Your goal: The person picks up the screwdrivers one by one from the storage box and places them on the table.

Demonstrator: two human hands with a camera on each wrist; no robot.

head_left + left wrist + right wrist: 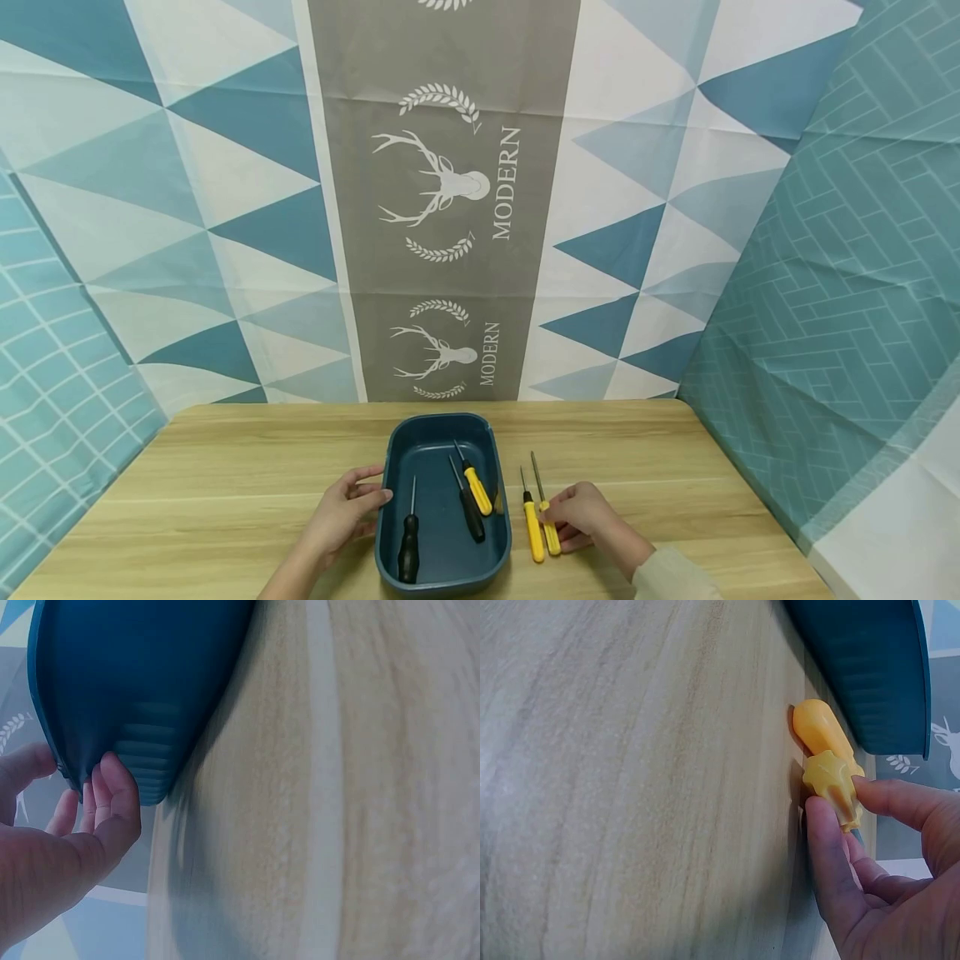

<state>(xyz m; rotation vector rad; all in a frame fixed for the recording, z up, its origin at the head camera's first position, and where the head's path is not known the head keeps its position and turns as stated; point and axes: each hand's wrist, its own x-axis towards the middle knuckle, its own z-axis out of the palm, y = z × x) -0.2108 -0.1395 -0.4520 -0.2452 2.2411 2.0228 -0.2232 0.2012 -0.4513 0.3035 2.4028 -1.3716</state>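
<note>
A dark blue plastic tray lies on the table, holding two black-handled screwdrivers, one on the left and one right of centre, plus a yellow-handled screwdriver. At the tray's left side, my left hand holds the rim, thumb at the edge and fingers against the outer wall; the left wrist view shows this hand close up. To the right of the tray, my right hand pinches the handle of a yellow screwdriver between thumb and fingers. Just left of it lies another yellow screwdriver.
The wood-grain table runs back to a patterned backdrop. Teal sheeting stands along its right side, and light blue tiled sheeting along its left.
</note>
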